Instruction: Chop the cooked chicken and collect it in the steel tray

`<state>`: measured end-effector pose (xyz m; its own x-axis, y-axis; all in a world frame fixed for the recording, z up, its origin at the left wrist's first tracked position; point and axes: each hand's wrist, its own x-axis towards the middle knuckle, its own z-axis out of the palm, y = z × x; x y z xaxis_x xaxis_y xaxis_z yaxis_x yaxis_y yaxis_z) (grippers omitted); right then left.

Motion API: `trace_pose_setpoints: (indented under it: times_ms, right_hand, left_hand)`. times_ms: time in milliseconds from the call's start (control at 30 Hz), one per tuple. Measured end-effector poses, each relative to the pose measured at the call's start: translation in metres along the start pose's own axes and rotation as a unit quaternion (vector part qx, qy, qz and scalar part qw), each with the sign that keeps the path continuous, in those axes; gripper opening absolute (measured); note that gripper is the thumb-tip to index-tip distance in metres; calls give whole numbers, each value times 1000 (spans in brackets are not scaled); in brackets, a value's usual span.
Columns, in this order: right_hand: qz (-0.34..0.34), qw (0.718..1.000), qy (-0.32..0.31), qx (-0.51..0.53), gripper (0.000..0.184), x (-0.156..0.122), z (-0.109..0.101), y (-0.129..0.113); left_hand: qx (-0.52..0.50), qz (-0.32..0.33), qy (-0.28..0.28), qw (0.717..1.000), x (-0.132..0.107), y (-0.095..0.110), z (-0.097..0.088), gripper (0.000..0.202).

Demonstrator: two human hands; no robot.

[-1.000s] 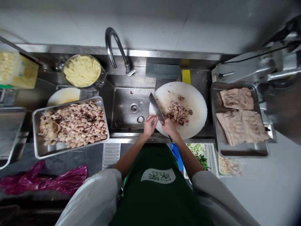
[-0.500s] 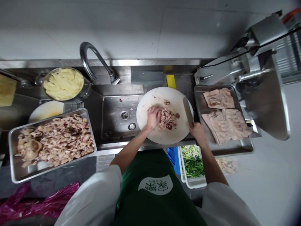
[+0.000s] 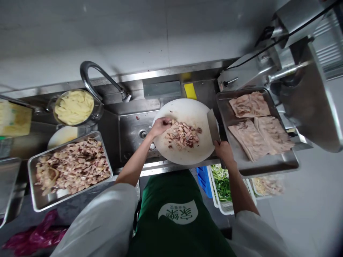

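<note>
A round white cutting board [image 3: 187, 109] lies across the right side of the sink, with a small heap of chopped meat [image 3: 182, 135] on it. My left hand [image 3: 160, 125] rests on the board at the left edge of that heap, fingers curled around some pieces. My right hand [image 3: 223, 150] grips the handle of a cleaver [image 3: 213, 125], whose broad blade stands at the board's right edge, apart from the meat.
A steel tray of chopped meat [image 3: 70, 167] sits at the left, a pot of pale strips [image 3: 74, 106] behind it. Right of the board a tray [image 3: 265, 164] holds raw meat slabs [image 3: 254, 123]. A faucet [image 3: 100, 79] arches over the sink; baskets of greens [image 3: 222, 182] stand below.
The cleaver went from the board's left side to its right edge in my right hand. My left hand moved onto the board, into the meat heap, then to its left edge.
</note>
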<state>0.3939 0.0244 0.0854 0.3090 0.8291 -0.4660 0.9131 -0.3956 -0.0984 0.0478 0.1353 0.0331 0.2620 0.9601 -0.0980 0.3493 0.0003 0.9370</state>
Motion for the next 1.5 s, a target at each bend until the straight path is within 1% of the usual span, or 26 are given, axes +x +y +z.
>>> trace_pose_setpoints:
  times_ms: [67, 133, 167, 233, 300, 367, 433, 467, 500, 533, 567, 600, 667, 700, 767, 867, 933, 1000, 1033, 1133, 1167, 1233, 1300, 1367, 1433, 1500]
  right_hand:
    - [-24, 1000, 18, -8, 46, -9, -2, -13]
    - [-63, 997, 34, -5, 47, -20, -1, -37]
    - [-85, 996, 34, 5, 47, -26, 1, -51]
    - [-131, 991, 15, 29, 48, -37, 6, -83]
    - [-170, 985, -13, 40, 48, -50, 12, -116]
    - [-199, 979, -32, 32, 47, -64, 17, -144]
    - [-220, 975, -32, 23, 46, -78, 20, -167]
    - [-231, 972, -23, 25, 46, -85, 21, -177]
    - [-243, 970, -7, 31, 46, -91, 23, -186]
    - [-253, 967, 9, 39, 47, -96, 25, -194]
    - [-257, 965, 16, 41, 48, -99, 28, -201]
    - [-254, 966, 8, 35, 47, -100, 33, -207]
    - [-235, 971, -43, 0, 43, -98, 45, -218]
    - [-222, 972, -71, -20, 41, -96, 52, -222]
    - [-209, 972, -100, -43, 38, -89, 63, -227]
    - [-214, 971, -99, -40, 39, -79, 67, -225]
    - [-233, 967, -95, -28, 38, -74, 59, -215]
    - [-236, 969, -68, -13, 41, -69, 44, -193]
    - [-222, 974, -44, -9, 43, -66, 35, -178]
    - [-128, 991, 31, -29, 47, -56, 8, -121]
    - [-92, 993, 50, -44, 46, -52, 0, -101]
    - [-30, 995, 67, -74, 45, -44, -8, -65]
    - [13, 994, 59, -94, 44, -39, -7, -42]
    - [25, 994, 39, -103, 44, -37, 3, -34]
    - [-1, 994, 11, -107, 42, -40, 19, -39]
    - [-56, 993, -16, -101, 39, -44, 33, -49]
  left_hand:
    - [-45, -28, 11, 999, -49, -8, -10, 27]
    - [-50, -41, 38, 997, -89, -16, -6, 26]
    - [-39, -44, 61, 996, -103, -19, -2, 24]
    - [-5, -42, 130, 991, -120, -25, 8, 24]
    - [17, -39, 224, 974, -128, -29, 12, 25]
    - [18, -46, 326, 944, -136, -30, 9, 23]
    - [16, -59, 419, 906, -147, -28, 4, 16]
    - [18, -60, 452, 890, -153, -27, 3, 14]
    - [23, -58, 469, 881, -159, -26, 3, 14]
    - [29, -51, 467, 883, -164, -25, 4, 15]
    - [34, -40, 447, 893, -167, -25, 8, 15]
    - [37, -27, 413, 909, -168, -25, 12, 14]
    - [36, -2, 337, 941, -167, -26, 24, 15]
    - [34, 9, 306, 951, -165, -28, 30, 15]
    - [32, 23, 271, 962, -161, -32, 38, 17]
    - [40, 34, 253, 966, -159, -39, 39, 19]
    - [59, 37, 244, 967, -162, -41, 35, 21]
    - [95, 39, 222, 970, -163, -42, 33, 27]
    - [119, 44, 196, 972, -163, -41, 33, 41]
    - [194, 81, 84, 974, -152, -34, 43, 98]
    - [215, 92, 55, 971, -144, -30, 50, 110]
    - [247, 101, 35, 963, -125, -22, 64, 118]
    - [262, 99, 44, 959, -102, -14, 79, 119]
    - [262, 98, 54, 959, -79, -9, 91, 119]
    - [259, 103, 51, 959, -60, -6, 99, 120]
    - [263, 116, 35, 957, -49, -5, 102, 120]
